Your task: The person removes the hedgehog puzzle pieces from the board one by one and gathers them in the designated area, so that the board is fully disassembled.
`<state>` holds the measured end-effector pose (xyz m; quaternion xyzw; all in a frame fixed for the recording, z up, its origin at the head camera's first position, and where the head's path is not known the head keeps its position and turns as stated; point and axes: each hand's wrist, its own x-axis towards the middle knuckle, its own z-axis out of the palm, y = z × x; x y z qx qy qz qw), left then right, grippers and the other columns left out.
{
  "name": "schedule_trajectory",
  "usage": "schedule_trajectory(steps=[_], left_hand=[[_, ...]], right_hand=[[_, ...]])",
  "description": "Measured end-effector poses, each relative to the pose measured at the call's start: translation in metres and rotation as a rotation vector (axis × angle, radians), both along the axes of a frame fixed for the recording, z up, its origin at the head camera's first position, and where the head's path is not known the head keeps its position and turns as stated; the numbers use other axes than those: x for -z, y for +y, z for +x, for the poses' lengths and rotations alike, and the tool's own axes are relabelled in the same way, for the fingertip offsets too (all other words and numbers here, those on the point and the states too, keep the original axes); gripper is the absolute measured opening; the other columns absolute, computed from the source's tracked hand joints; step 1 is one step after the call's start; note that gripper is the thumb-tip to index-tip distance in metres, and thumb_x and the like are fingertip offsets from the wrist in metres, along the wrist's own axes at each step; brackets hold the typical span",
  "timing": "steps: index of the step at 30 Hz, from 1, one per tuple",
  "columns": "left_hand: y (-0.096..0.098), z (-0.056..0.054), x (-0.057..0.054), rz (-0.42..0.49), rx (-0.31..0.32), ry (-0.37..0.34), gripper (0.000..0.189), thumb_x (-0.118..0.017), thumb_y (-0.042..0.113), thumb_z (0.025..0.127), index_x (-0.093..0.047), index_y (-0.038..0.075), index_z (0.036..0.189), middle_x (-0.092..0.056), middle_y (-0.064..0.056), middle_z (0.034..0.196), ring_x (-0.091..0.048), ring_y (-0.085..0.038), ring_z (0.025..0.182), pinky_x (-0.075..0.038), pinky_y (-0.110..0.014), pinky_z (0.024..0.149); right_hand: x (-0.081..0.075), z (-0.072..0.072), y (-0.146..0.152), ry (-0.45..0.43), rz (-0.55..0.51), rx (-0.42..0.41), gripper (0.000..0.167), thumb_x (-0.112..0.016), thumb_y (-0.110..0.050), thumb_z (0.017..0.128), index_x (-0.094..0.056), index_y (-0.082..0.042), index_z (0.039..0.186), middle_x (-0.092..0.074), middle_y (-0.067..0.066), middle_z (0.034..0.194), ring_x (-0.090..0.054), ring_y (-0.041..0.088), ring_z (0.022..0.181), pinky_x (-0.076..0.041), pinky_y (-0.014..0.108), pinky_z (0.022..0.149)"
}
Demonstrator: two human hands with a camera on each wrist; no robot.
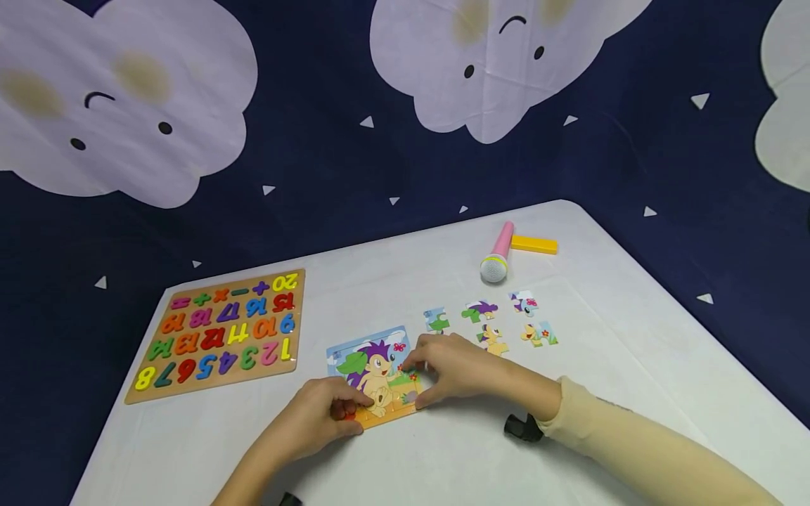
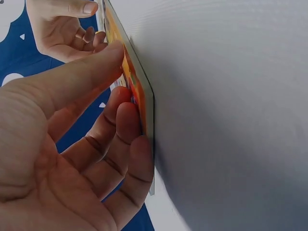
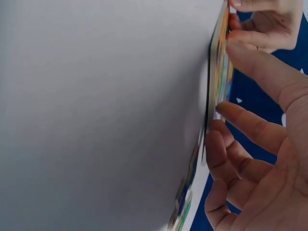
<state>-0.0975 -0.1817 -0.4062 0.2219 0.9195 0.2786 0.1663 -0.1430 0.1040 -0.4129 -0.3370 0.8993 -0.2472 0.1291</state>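
A jigsaw board point(image 1: 375, 379) with a cartoon hedgehog picture lies on the white table between both hands. My left hand point(image 1: 319, 414) holds it at the near left corner, the thumb by the near edge and the other fingers curled at the side. In the left wrist view that thumb point(image 2: 89, 72) reaches over the orange part of the board. My right hand point(image 1: 458, 365) touches the board's right side with thumb and index finger apart. The right wrist view shows its index finger point(image 3: 250, 124) fairly straight, its tip on the board's edge, the other fingers loosely bent.
Several loose jigsaw pieces point(image 1: 539, 334) lie right of the board, some partly behind the right hand. A wooden number board point(image 1: 215, 330) is at the left. A pink toy microphone point(image 1: 500, 253) and a yellow block point(image 1: 534, 244) lie at the far right. A dark cloth point(image 1: 329, 176) hangs behind.
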Motion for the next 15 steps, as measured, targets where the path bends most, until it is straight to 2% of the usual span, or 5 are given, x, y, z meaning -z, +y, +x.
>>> schedule_trajectory(steps=[8, 15], left_hand=[[-0.001, -0.003, 0.002, 0.023, 0.033, 0.011, 0.03, -0.091, 0.011, 0.085, -0.087, 0.021, 0.113, -0.067, 0.011, 0.087, -0.051, -0.007, 0.074, -0.044, -0.022, 0.061], [-0.002, -0.002, 0.002, 0.053, 0.033, -0.01, 0.031, -0.091, 0.01, 0.085, -0.087, 0.02, 0.113, -0.066, 0.009, 0.085, -0.05, -0.005, 0.073, -0.045, -0.021, 0.06]], right_hand=[[0.001, 0.003, -0.01, 0.017, 0.015, -0.009, 0.05, -0.095, -0.038, 0.082, -0.081, -0.019, 0.126, -0.069, -0.007, 0.108, -0.054, 0.002, 0.089, -0.048, 0.032, 0.089], [0.002, 0.003, -0.012, 0.018, 0.017, -0.005, 0.05, -0.096, -0.035, 0.081, -0.081, -0.018, 0.126, -0.07, -0.005, 0.108, -0.057, 0.002, 0.092, -0.052, 0.037, 0.095]])
